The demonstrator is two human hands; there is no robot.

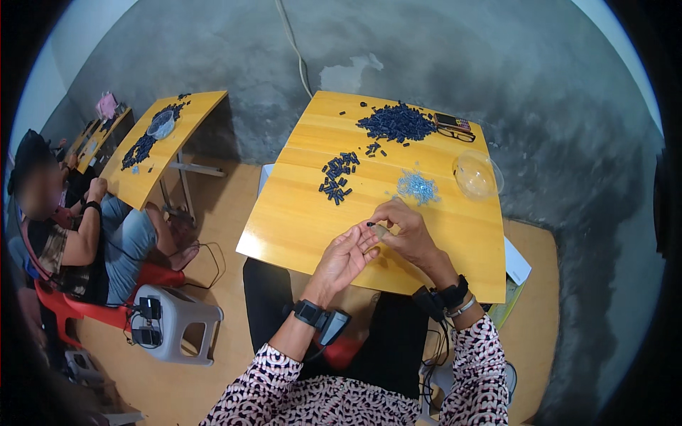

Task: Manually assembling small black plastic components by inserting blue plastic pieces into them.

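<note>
My left hand (347, 255) is over the near edge of the yellow wooden table (298, 213), palm up, fingers apart, with a small dark piece (370, 224) at its fingertips. My right hand (403, 228) is beside it, fingers pinched on that same small piece. Just beyond my hands lies a small heap of pale blue bits (417, 187). A loose group of dark blue pieces (338, 177) sits left of it. A bigger pile of dark blue pieces (396, 122) is at the far side.
A clear plastic bowl (477, 175) stands at the table's right edge, a small device with glasses (455, 126) at the far right. Another person (78, 227) sits at left by a second yellow table (160, 145) with dark pieces. A grey stool (174, 323) stands on the floor.
</note>
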